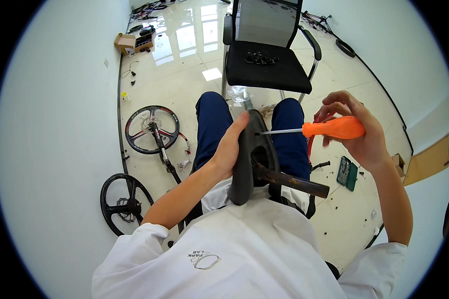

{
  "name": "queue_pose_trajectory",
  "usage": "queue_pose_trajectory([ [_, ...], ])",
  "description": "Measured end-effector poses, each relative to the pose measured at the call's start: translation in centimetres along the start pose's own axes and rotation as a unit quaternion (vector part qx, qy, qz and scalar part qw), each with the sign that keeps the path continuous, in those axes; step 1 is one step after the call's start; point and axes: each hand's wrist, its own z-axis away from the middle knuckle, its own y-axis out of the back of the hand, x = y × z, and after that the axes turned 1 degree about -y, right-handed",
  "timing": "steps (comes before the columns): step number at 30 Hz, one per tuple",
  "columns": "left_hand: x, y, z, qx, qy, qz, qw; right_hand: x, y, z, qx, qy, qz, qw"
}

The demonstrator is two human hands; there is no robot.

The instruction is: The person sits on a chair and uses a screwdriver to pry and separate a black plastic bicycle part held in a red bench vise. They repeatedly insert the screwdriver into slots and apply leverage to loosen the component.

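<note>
While the person sits with both dark-blue-trousered knees apart, the left hand [228, 149] is wrapped firmly around the edge of a matte dark-grey plastic bicycle saddle [249, 164], turned underside up and held over the lap, between the knees. From the saddle a rusty brown metal seat post [294, 183] sticks out to the right, its surface rough and flaked. The right hand [356, 132] is closed around the smooth orange plastic handle of one screwdriver [324, 128], whose thin silvery steel shaft points left and meets the saddle's underside.

On the glossy pale tiled floor [184, 74] lie two bicycle wheels: one black spoked alloy wheel with red trim [152, 129] and one plain black spoked wheel [124, 202] nearer the white wall. Ahead stands one black mesh-backed office chair with chromed metal arms [267, 55], a small heap of black parts on its padded seat. A green rectangular tool case [347, 173] lies open on the floor to the right, and a brown cardboard box [126, 42] sits far off.
</note>
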Motion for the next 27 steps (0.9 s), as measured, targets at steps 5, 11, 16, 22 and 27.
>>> queue_pose_trajectory([
  [5,0.4,0.6,0.1,0.013,0.003,0.007,1.0,-3.0,-1.2,0.9,0.002,-0.132,0.232,0.964],
  [11,0.6,0.2,0.1,0.003,0.001,-0.006,1.0,-3.7,-2.6,1.9,-0.076,0.145,0.49,0.856],
  [16,0.3,0.1,0.2,-0.013,0.0,0.01,1.0,-3.7,-1.7,1.8,-0.114,0.204,0.496,0.836],
  [22,-0.5,0.0,-0.1,-0.039,-0.015,-0.011,0.999,-2.6,-3.9,0.5,0.042,0.116,0.18,0.976],
  [27,-0.4,-0.5,-0.1,-0.026,-0.025,-0.036,0.999,-1.8,-3.6,-0.9,0.115,0.134,0.146,0.973],
])
